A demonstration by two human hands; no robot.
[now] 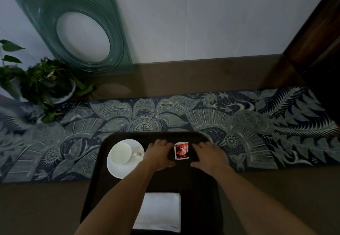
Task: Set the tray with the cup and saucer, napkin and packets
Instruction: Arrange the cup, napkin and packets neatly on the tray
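The bench (55,203) has a dull brown top and stands against a pale wall (202,23). A long dark blue cloth (257,124) with pale flower and feather patterns lies across it from left to right. At the far left a green plant (42,82) sits in a white pot, and behind it a square green glass plate (77,29) with a round clear middle leans on the wall. Dark wood shows at the far right edge.

A black tray (200,188) lies partly on the cloth and partly on the bare bench. On its far left part is a white saucer (127,168) with a white cup (120,154) on it; the cup looks empty. At the near edge of the tray lies a folded white napkin (158,211). On the far middle part is a small stack of red and black packets (181,150).

The left hand (159,154) and right hand (207,154) rest palm down on both sides of the packets. The fingers of both hands are loosely curved and touch the sides of the stack, not lifting it.
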